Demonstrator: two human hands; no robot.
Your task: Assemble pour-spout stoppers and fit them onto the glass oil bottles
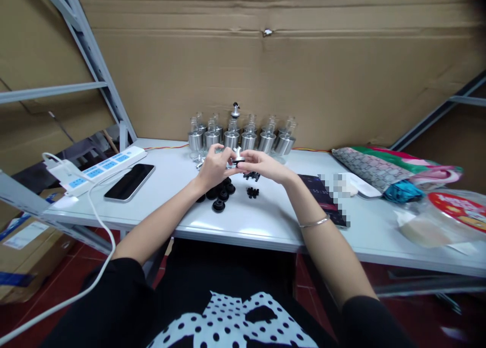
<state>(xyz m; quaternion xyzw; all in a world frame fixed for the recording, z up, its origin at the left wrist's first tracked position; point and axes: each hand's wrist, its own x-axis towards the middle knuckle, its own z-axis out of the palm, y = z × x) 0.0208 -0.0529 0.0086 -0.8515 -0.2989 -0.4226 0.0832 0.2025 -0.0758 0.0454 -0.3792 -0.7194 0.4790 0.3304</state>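
Observation:
Between my two hands is a small bottle top (pixel 238 156), silver above with a dark rim below. My left hand (pixel 214 166) pinches it from the left, while the fingers of my right hand (pixel 262 164) close on its right side. Just behind stand several glass bottles (pixel 231 138) with silver bands in rows; a similar silver-and-black top (pixel 235 111) sits on one of them. Below my left hand lie several round black caps (pixel 219 205). Small black toothed pieces (pixel 252 192) lie below my right hand. Some small silver parts (pixel 199 161) are partly hidden by my left hand.
On the left of the white table (pixel 235 226) are a power strip (pixel 110 164) and a phone (pixel 130 182). A dark device with a screen (pixel 322 196) lies to the right, before a patterned cloth bag (pixel 375 168) and a plastic-wrapped package (pixel 448 219). Cardboard (pixel 243 74) closes the back.

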